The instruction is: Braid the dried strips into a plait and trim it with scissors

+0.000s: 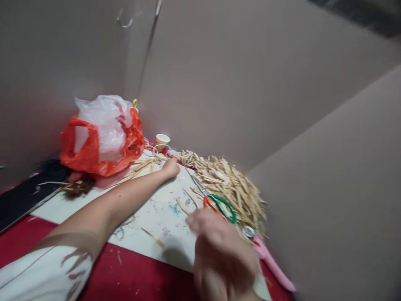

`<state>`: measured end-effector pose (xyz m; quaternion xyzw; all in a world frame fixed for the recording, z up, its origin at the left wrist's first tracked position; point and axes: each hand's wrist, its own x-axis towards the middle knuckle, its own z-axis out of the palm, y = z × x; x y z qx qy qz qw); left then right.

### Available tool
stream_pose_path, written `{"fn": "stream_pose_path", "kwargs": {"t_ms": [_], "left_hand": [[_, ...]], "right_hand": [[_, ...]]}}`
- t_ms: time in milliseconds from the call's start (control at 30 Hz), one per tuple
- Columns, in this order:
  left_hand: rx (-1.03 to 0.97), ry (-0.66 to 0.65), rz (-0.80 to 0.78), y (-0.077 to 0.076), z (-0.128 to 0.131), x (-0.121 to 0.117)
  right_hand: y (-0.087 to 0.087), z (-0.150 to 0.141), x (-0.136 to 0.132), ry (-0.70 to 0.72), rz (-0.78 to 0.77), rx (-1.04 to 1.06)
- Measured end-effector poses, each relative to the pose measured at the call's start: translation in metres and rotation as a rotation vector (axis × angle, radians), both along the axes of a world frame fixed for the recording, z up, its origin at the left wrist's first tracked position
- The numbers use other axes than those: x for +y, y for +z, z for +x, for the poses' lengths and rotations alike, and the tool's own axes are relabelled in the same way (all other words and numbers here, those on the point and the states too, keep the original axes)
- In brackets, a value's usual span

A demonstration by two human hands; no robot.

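My left hand (171, 168) reaches across the white board (150, 209) to its far side. It looks closed, with the fingers turned away from me, so what is in them is hidden. Beside it lie pale cord (153, 147) and the near end of a big heap of dry tan strips (228, 179). My right hand (224, 255) is close to the camera and blurred, its fingers curled loosely apart from the thumb, with nothing visible between them. Just beyond it, scissors (216, 202) with green and orange handles rest against the strips, blades pointing away.
A red plastic bag (103, 163) with a white bag (106, 113) inside stands at the back left. Near the wall is a small paper cup (163, 139). A pink tool handle (275, 267) lies at the right. Grey walls (234, 83) close in the corner.
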<state>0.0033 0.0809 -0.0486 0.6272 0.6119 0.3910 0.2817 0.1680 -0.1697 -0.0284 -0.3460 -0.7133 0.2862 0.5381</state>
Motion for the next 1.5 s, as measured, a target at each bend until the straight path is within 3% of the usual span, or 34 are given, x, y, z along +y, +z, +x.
{"fn": "stream_pose_path", "kwargs": {"t_ms": [100,167,267,367,500,667,933,1200,1500], "left_hand": [[0.011,0.007,0.014,-0.005,0.0,-0.002],[0.013,0.018,0.023,-0.008,-0.001,-0.002],[0.009,0.025,0.029,-0.009,-0.001,-0.002],[0.008,0.019,0.031,-0.009,-0.001,-0.001],[0.015,-0.015,0.046,-0.009,-0.001,0.002],[0.031,-0.049,0.059,-0.011,0.001,0.01],[0.05,-0.044,0.051,-0.009,0.001,0.005],[0.106,-0.065,0.029,-0.01,0.004,0.003],[0.164,-0.157,-0.065,0.003,-0.002,-0.009]], "right_hand": [[0.023,-0.051,0.073,-0.079,-0.117,0.289],[0.03,-0.068,0.11,-0.124,-0.364,0.498],[0.022,-0.067,0.15,-0.176,-0.739,0.752],[0.003,-0.058,0.172,-0.192,-0.915,0.867],[-0.01,-0.057,0.175,-0.19,-0.888,0.861],[-0.008,-0.063,0.17,-0.167,-0.8,0.766],[-0.012,-0.064,0.169,-0.201,-0.738,0.687],[-0.008,-0.066,0.165,-0.191,-0.786,0.648],[-0.015,-0.073,0.168,-0.238,-0.738,0.575]]}}
